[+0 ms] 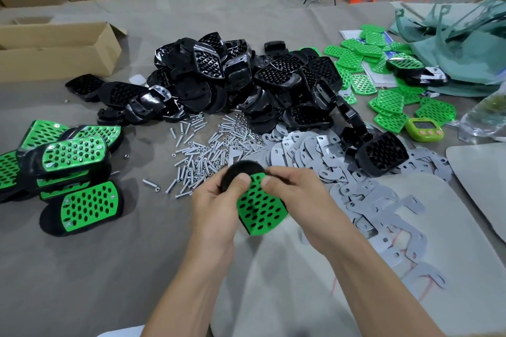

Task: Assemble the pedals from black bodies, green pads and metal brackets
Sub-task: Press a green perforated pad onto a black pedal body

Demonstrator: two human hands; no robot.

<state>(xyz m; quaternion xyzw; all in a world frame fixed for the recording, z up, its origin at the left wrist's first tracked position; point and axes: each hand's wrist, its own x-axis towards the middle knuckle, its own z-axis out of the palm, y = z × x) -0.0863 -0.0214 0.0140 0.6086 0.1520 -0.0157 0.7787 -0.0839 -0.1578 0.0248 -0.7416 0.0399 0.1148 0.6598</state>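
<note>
Both hands meet over the near middle of the grey work surface (82,268) and hold one part-built pedal between them. The left hand (216,208) grips the black body (238,174) from the left, its fingers curled out of sight behind the part and its thumb laid flat on the upper left corner of the green pad (260,209). The right hand (297,190) grips from the right in like manner, thumb tip on the pad's upper right corner, so that the two thumbs lie close together. The pad is bright green and pierced by rows of oval holes. It lies face-up on the body and tilts toward the camera, so only the body's rounded far end shows above it. Whether the pad is fully seated cannot be told. Beyond the hands lie a scatter of screws (202,150) and a spread of flat grey metal brackets (342,172). Farther back is a heap of black bodies (246,82), with loose green pads (383,90) to its right. Finished pedals (71,161) are stacked at far left, near a cardboard box (54,46).
</note>
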